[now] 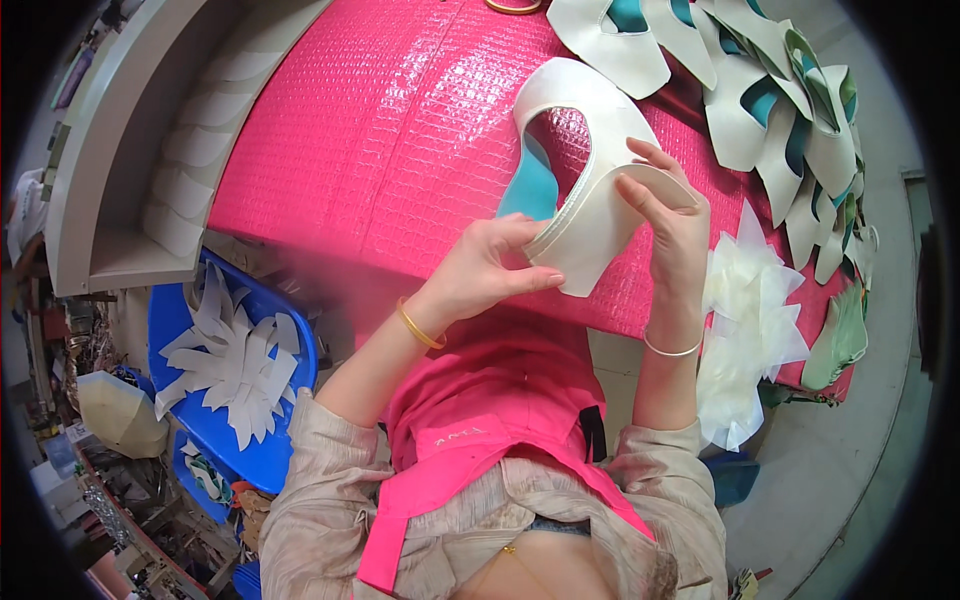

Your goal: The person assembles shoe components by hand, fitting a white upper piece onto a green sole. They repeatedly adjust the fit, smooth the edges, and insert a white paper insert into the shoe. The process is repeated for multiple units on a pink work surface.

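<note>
A white shoe upper (585, 225) with teal lining and a stitched edge is held up over the pink table, its curved opening toward the far side. My left hand (490, 268) pinches its near left edge between thumb and fingers. On the other side, my right hand (672, 205) grips a curled flap of the same piece, thumb in front and fingers behind. Just right of my right forearm lies a fanned stack of thin, pale, translucent sheets (745, 335).
Pink quilted plastic covers the table (330, 150). Several more white uppers (740, 110) are heaped at the far right, with a pale green piece (838, 335) nearer. At left stand a grey shelf (110, 130) holding white pieces and a blue bin (265, 450) of white cut strips.
</note>
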A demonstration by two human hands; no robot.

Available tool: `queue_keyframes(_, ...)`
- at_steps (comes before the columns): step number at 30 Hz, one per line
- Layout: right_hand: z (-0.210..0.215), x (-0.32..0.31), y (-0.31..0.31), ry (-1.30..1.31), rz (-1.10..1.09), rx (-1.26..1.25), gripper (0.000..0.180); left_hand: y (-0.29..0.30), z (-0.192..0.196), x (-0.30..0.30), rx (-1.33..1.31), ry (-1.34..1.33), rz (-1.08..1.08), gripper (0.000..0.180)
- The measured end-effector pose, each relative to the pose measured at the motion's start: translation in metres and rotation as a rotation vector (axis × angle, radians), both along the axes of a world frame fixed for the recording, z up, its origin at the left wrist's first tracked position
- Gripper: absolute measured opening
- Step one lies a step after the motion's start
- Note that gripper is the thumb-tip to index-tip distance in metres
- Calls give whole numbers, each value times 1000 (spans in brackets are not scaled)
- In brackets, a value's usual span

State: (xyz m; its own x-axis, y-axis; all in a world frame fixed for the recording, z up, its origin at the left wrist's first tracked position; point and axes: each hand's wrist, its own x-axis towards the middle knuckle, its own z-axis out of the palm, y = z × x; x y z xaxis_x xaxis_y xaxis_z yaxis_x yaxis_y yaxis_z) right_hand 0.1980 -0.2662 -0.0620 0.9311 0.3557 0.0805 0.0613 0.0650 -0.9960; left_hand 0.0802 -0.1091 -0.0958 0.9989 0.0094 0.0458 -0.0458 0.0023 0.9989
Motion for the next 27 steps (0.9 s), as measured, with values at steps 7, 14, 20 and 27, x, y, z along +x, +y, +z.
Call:
queue_keyframes(7,1,-10,-6,-95,141,-65,16,6,14,13,-323,180,-171,53)
queue_keyframes(14,-13,20,-7,-492,-348,-362,57,-20,17,29,-504,168,-135,64)
queue_keyframes(20,-49,18,-47,476,192,138,56,-18,10,9,-480,110,-93,78)
queue_keyframes(27,-23,21,-19,148,73,103,29,-22,-8,-9,-139,226,-3,38)
